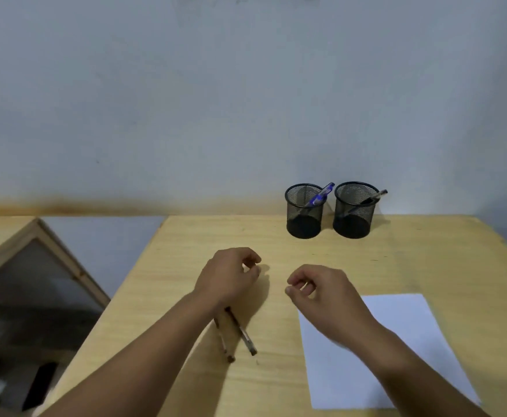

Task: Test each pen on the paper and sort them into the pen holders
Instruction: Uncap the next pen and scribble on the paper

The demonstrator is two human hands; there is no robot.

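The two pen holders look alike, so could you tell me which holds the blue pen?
The left pen holder holds the blue pen; the right pen holder holds a black pen.

Wooden table [426,242], grey wall [186,100] — framed panel [35,281] leaning left.

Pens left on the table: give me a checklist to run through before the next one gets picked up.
1. Untested pens within reach: ok. Two pens lie under the left wrist.
2. Left hand free: ok. Its fingers are loosely curled and hold nothing.
3. Right hand free: ok. Nothing shows between its fingers.
4. Paper ready for a test stroke: ok, it lies flat, though the right forearm covers part of it.
5. Holders able to take more: ok. The left holder has one blue pen, the right holder one black pen.
6. Whether the pens on the table still write: cannot tell.
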